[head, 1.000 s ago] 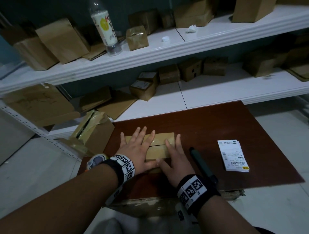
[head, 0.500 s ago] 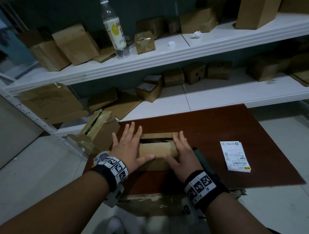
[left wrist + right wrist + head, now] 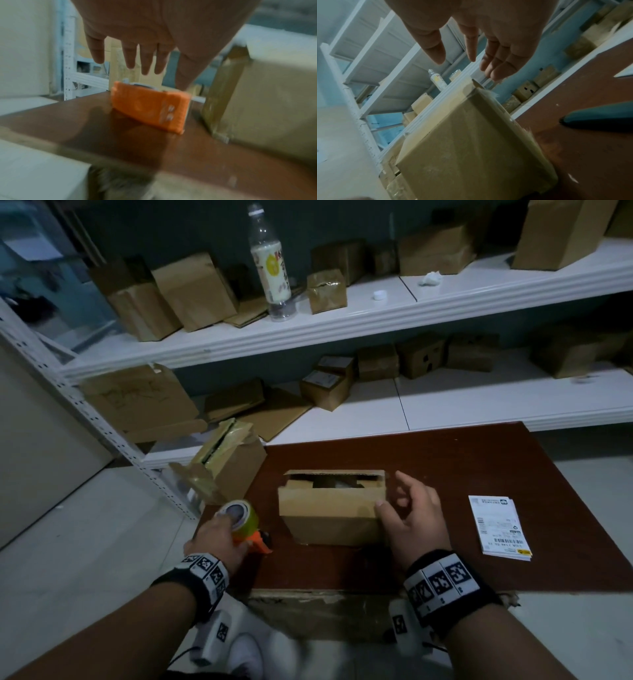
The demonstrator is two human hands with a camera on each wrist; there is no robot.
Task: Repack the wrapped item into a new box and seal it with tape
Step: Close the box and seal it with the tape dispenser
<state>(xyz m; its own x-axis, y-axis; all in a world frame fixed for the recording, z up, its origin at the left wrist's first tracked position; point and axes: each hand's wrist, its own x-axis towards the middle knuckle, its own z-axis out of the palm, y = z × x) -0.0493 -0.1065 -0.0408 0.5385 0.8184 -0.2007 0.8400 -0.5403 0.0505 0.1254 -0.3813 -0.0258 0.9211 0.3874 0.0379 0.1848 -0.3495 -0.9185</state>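
A small cardboard box (image 3: 330, 508) (image 3: 471, 148) stands on the brown table (image 3: 462, 467). Its top flaps sit slightly apart, and something pale shows in the dark gap (image 3: 337, 482). An orange tape dispenser (image 3: 255, 541) (image 3: 149, 106) with a yellow-green roll lies left of the box. My left hand (image 3: 221, 530) (image 3: 137, 65) is right over the dispenser with straight, spread fingers that do not grip it. My right hand (image 3: 406, 505) (image 3: 471, 59) is at the box's right side, fingers relaxed and thumb at the top right corner.
A torn, taped old box (image 3: 226, 463) leans at the table's far left corner. A stack of shipping labels (image 3: 498, 529) lies to the right. A dark pen-like tool (image 3: 599, 119) lies right of the box. White shelves (image 3: 376, 316) behind carry cardboard boxes and a bottle (image 3: 270, 265).
Both hands have come off the box's top flaps, which have sprung slightly apart. My left hand has moved left to the tape dispenser. My right hand has slid to the box's right side.
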